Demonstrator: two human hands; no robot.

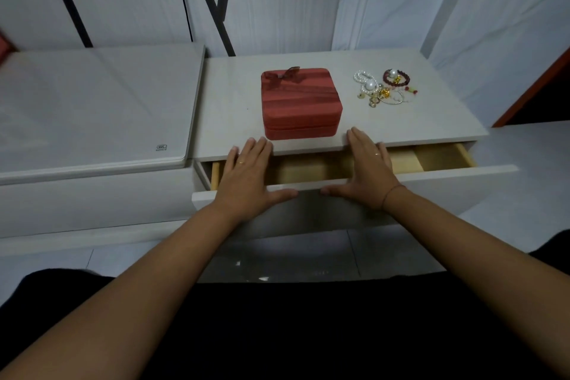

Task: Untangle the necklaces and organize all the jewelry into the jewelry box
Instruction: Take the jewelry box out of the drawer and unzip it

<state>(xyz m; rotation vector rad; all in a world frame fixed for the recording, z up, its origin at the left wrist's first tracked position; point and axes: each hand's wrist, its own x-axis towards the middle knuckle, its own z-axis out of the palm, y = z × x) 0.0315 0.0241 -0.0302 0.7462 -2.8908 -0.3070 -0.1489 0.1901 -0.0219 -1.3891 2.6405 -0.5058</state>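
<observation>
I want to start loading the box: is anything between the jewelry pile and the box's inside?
The red jewelry box is closed, and that alone blocks the way in. The jewelry pile lies apart to its right, with bare cabinet top between them.

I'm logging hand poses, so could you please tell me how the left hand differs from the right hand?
The left hand has a bare wrist; the right hand has a thin red cord at its wrist. The left hand sits by the red jewelry box's front-left corner, the right hand by its front-right corner. Both lie flat and open across the open drawer, each wearing a ring.
</observation>
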